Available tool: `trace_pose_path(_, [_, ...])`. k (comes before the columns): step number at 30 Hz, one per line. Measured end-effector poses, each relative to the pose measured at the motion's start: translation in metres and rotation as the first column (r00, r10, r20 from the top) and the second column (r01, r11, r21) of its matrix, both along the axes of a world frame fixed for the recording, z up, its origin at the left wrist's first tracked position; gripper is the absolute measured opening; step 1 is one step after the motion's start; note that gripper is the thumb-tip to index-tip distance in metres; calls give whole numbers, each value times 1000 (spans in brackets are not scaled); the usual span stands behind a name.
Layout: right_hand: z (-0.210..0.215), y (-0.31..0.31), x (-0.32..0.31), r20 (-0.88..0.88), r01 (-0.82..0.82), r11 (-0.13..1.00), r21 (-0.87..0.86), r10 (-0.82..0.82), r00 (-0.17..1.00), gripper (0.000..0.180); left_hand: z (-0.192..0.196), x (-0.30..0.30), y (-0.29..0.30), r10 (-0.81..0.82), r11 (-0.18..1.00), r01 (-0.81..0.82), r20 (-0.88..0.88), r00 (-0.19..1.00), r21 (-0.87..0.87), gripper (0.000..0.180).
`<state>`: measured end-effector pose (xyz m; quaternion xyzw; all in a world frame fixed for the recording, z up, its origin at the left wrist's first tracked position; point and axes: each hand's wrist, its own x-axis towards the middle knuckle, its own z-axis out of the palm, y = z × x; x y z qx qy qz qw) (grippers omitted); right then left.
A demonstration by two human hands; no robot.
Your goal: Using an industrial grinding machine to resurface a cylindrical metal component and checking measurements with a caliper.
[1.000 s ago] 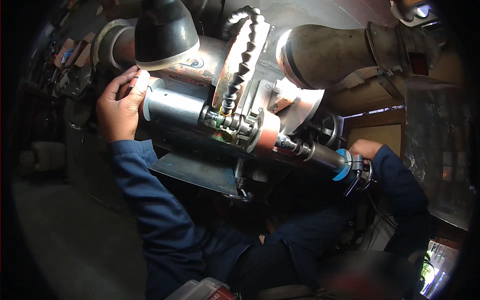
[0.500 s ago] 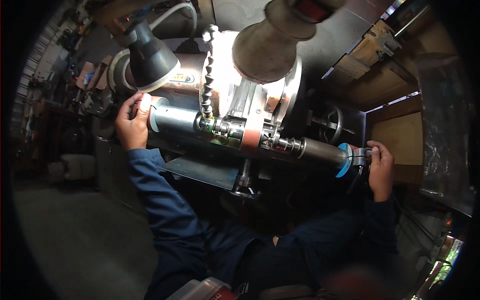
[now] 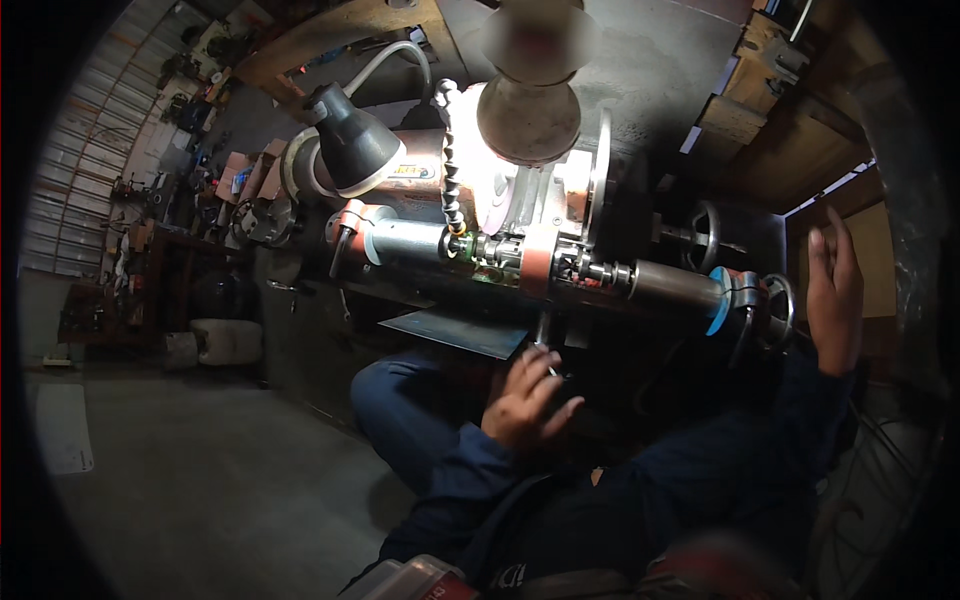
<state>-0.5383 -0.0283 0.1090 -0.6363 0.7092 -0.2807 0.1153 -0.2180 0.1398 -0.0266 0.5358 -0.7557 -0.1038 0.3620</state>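
Observation:
My left hand (image 3: 522, 402) is over the small handwheel below the middle of a grinding machine, slightly blurred, with thumb and fingers apart. Its fingertips hide most of that wheel, so contact is unclear. A metal shaft (image 3: 543, 328) runs down to it. My right hand (image 3: 836, 290) is raised beside the machine's right end, fingers stretched out and holding nothing. Nearest to it are a larger handwheel (image 3: 790, 312) and a clamp lever (image 3: 742, 338). Between two end cylinders lies a stepped metal workpiece (image 3: 500, 247), partly behind an orange-red bracket (image 3: 537, 262).
A black lamp (image 3: 360, 150) lights the machine, next to a jointed black coolant hose (image 3: 452, 170). Another handwheel (image 3: 706, 238) sits behind at right. A metal plate (image 3: 455, 330) juts out at the front. Wooden boards (image 3: 840, 245) stand at the far right.
My left hand has left the machine's left end and moved right and down to the middle. My right hand has let go of the right end and lifted away. The view has shifted.

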Motion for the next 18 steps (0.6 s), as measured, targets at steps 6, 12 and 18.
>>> trace_pose_path(6, [-72, -107, -56, 639, -469, 804, 366, 149, 755, 45, -35, 17, -8, 205, 889, -213, 62, 977, 406, 47])
trace_pose_path(12, [-173, -101, -54, 556, -389, 548, 741, -174, 813, 54, -45, 21, -13, 291, 915, -272, -20, 956, 298, 56])
trace_pose_path(18, [-196, -105, -78, 639, -531, 488, 693, -74, 765, 50, -30, 31, -22, 214, 843, -221, 72, 974, 490, 78])
